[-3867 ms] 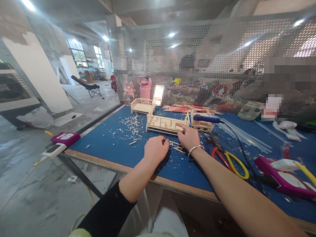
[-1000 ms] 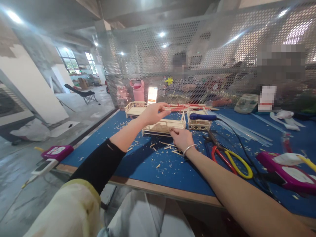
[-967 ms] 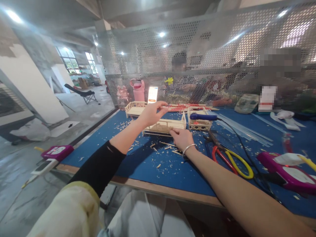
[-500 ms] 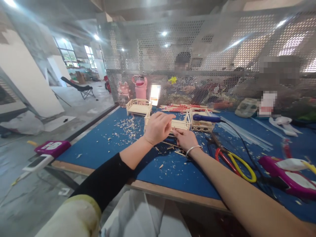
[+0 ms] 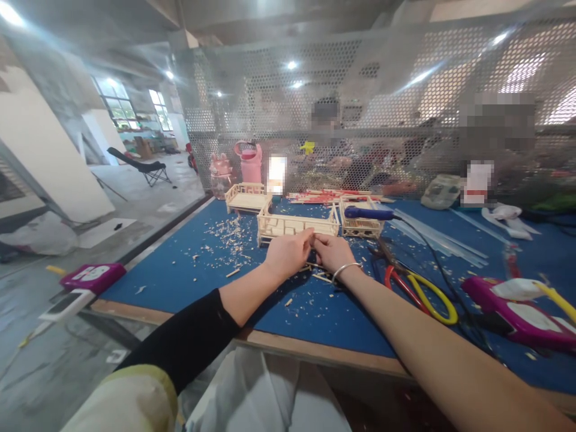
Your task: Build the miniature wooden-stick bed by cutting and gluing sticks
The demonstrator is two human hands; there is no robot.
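Observation:
My left hand (image 5: 287, 254) and my right hand (image 5: 332, 252) meet fingertip to fingertip low over the blue table mat (image 5: 189, 273), just in front of a pale wooden-stick frame model (image 5: 297, 225). Both hands are pinched closed; what sits between the fingertips is too small to make out. Loose wooden sticks (image 5: 320, 275) lie under my right hand. A silver bangle (image 5: 345, 270) circles my right wrist.
A blue-handled corded tool (image 5: 369, 213) rests on a second stick model (image 5: 361, 225); a third model (image 5: 244, 197) stands at the back left. Red and yellow cutters (image 5: 423, 294), a purple glue gun (image 5: 517, 315), pink bottles (image 5: 249, 163) and wood shavings surround them. People sit behind the mesh screen.
My left hand came down from above the frame model to the mat and met my right hand's fingertips. My right hand stayed in place.

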